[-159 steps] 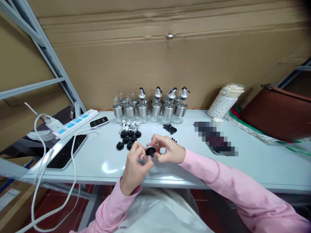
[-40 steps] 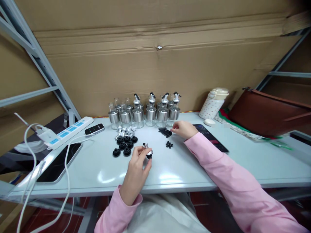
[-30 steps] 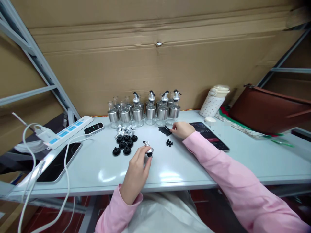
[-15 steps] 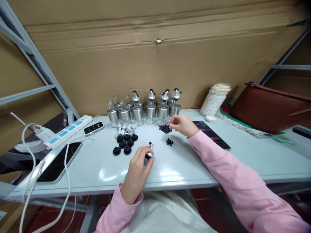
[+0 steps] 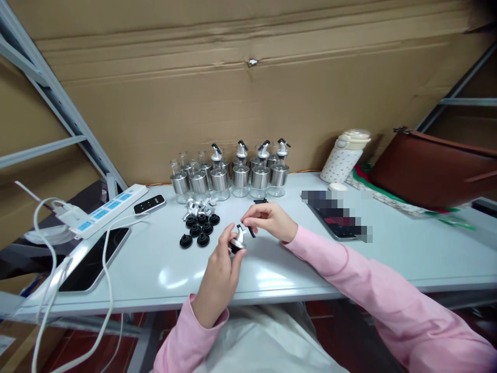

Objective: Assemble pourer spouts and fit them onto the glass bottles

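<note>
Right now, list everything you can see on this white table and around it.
steel-banded glass bottles: about ten, clear and silver, at the back
black rubber stoppers: seven, black, centre left
loose silver spouts: pile, silver, behind the stoppers
white power strip: one, white, far left
dark-screened tablet: one, black, front left
dotted white flask: one, white, back right
brown bag: one, brown, far right
left hand: one, holding a silver spout cap
right hand: one, pinching a small black plug

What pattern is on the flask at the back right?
The flask is white with small dots, seen in the head view.
</note>
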Available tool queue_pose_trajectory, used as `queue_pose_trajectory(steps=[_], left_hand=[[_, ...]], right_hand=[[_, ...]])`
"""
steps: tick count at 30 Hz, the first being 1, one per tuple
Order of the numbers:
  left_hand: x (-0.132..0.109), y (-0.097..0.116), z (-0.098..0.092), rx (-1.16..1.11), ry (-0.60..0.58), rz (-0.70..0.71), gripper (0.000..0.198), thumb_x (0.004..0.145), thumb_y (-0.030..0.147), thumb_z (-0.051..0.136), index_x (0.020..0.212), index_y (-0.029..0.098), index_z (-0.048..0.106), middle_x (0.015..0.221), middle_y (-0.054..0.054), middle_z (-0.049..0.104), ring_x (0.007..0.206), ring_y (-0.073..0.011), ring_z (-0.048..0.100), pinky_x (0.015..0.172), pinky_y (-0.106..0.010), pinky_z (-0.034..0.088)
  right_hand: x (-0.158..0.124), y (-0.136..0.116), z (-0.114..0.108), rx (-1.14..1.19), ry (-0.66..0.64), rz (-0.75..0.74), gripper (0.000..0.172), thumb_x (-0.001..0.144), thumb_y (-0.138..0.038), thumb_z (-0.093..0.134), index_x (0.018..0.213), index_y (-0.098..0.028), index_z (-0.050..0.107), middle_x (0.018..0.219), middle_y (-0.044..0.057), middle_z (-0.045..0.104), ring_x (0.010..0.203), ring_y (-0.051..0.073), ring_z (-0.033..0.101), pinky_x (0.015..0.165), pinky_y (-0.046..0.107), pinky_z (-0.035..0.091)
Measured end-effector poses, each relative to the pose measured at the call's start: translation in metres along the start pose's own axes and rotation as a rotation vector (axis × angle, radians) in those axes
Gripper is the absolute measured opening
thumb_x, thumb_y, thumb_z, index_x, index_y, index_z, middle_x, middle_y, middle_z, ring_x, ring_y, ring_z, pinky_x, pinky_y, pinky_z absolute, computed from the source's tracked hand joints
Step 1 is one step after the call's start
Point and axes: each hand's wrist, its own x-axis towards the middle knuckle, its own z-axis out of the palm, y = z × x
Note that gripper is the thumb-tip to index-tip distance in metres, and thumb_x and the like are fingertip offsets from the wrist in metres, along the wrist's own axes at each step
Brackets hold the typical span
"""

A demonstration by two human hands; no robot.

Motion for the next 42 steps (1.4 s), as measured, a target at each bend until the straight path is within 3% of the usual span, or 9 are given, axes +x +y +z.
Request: queue_pose_trajectory(steps=[10, 14, 18, 21, 33, 42], left_hand=[[-0.001, -0.002, 0.001, -0.097, -0.057, -0.01, 0.049, 0.09, 0.027, 0.037, 0.135, 0.024, 0.016, 0.114, -0.011, 0.053, 0.105, -0.0171, 0.054, 0.088, -0.034, 0.043], [-0.003, -0.003, 0.001, -0.113, -0.008, -0.016, 0.051, 0.09, 0.028, 0.038, 0.135, 0.026, 0.014, 0.115, -0.01, 0.052, 0.105, -0.0155, 0.053, 0.089, -0.032, 0.043], [-0.004, -0.004, 0.002, -0.134, 0.004, -0.004, 0.052, 0.09, 0.028, 0.038, 0.136, 0.028, 0.014, 0.113, -0.007, 0.053, 0.104, -0.0151, 0.053, 0.089, -0.031, 0.043], [-0.005, -0.003, 0.002, -0.167, 0.014, 0.013, 0.052, 0.09, 0.027, 0.039, 0.135, 0.028, 0.013, 0.111, -0.007, 0.053, 0.103, -0.0145, 0.054, 0.088, -0.031, 0.043], [-0.008, -0.002, 0.0, -0.252, 0.017, -0.01, 0.047, 0.089, 0.026, 0.041, 0.131, 0.031, 0.021, 0.11, -0.004, 0.054, 0.098, -0.0135, 0.054, 0.087, -0.029, 0.042], [-0.007, -0.004, -0.002, -0.3, -0.045, -0.042, 0.046, 0.088, 0.025, 0.043, 0.13, 0.026, 0.023, 0.108, -0.006, 0.055, 0.097, -0.0161, 0.055, 0.087, -0.032, 0.039]], right_hand=[[-0.003, 0.005, 0.001, 0.0, -0.049, -0.074, 0.024, 0.065, -0.035, 0.071, 0.068, -0.012, 0.066, 0.055, 0.0, 0.056, 0.045, 0.006, 0.049, 0.044, 0.021, 0.042], [-0.004, 0.0, -0.006, 0.102, -0.178, -0.034, 0.023, 0.065, -0.027, 0.071, 0.082, -0.012, 0.069, 0.066, 0.0, 0.06, 0.051, 0.006, 0.054, 0.053, 0.022, 0.048], [-0.003, -0.002, -0.017, 0.15, -0.328, 0.058, 0.036, 0.056, -0.016, 0.076, 0.091, -0.014, 0.068, 0.074, 0.0, 0.063, 0.065, 0.008, 0.06, 0.059, 0.021, 0.053], [-0.002, 0.0, -0.021, 0.177, -0.379, 0.114, 0.043, 0.051, -0.012, 0.078, 0.093, -0.013, 0.067, 0.074, 0.0, 0.064, 0.063, 0.009, 0.061, 0.058, 0.021, 0.053], [-0.005, 0.0, -0.008, 0.179, -0.293, 0.145, 0.049, 0.036, -0.013, 0.083, 0.08, -0.009, 0.062, 0.062, -0.004, 0.061, 0.054, 0.01, 0.063, 0.052, 0.019, 0.053], [-0.002, 0.011, -0.006, 0.155, -0.341, 0.12, 0.057, 0.033, -0.023, 0.085, 0.077, -0.013, 0.05, 0.064, -0.005, 0.058, 0.054, 0.007, 0.059, 0.05, 0.017, 0.05]])
